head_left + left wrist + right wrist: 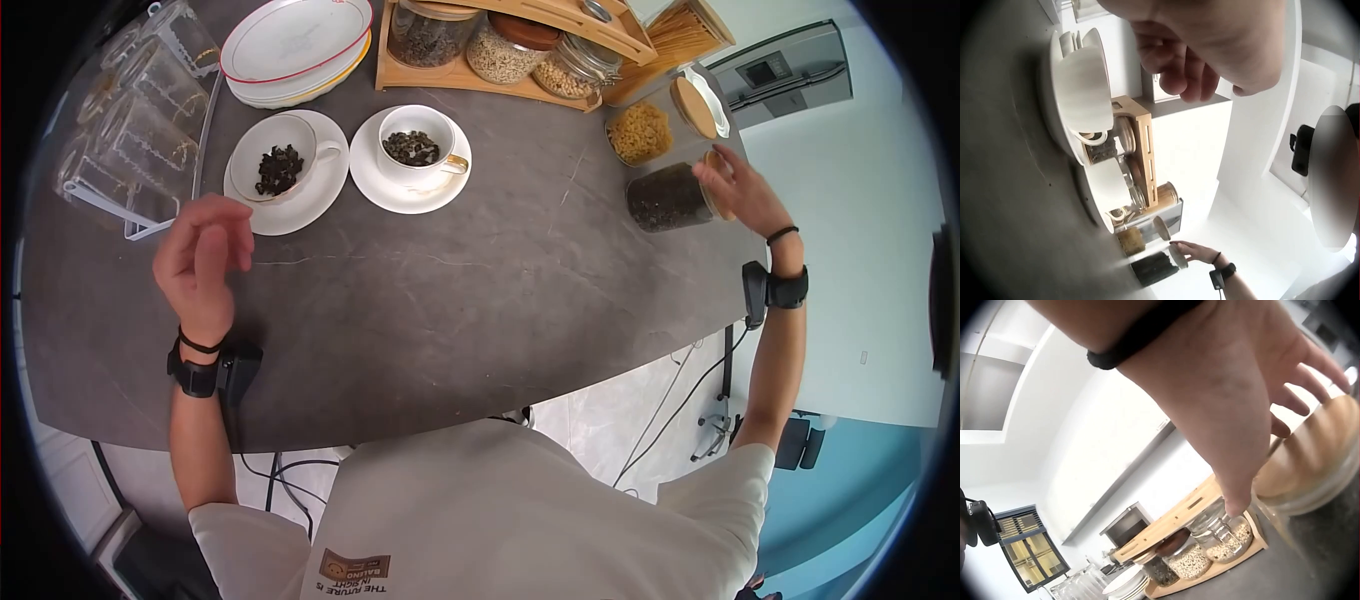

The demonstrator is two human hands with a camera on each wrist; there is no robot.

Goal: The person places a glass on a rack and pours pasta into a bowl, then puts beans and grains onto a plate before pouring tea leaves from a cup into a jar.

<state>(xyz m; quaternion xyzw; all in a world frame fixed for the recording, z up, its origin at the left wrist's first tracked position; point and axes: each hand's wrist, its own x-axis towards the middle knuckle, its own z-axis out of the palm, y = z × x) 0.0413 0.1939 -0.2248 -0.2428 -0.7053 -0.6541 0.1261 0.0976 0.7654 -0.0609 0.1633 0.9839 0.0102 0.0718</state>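
Note:
My right hand (748,195) is at the wooden lid (1313,453) of a glass jar of dark, loose contents (668,198), at the table's right side. Its fingers spread over the lid, with the thumb at the near rim in the right wrist view. Loosely bent and holding nothing, my left hand (203,265) hovers in front of a white cup (243,162) on a saucer (322,195). Dark dried leaves (279,170) lie in that cup. A second white cup (1109,184) with a gold-trimmed handle also holds dark leaves (412,149).
Behind the cups, plates (295,45) are stacked beside a rack of clear glasses (140,130). A wooden shelf (480,88) carries several filled jars. A pasta jar (640,133) stands right behind the dark jar. The grey table's (480,310) front edge runs near my body.

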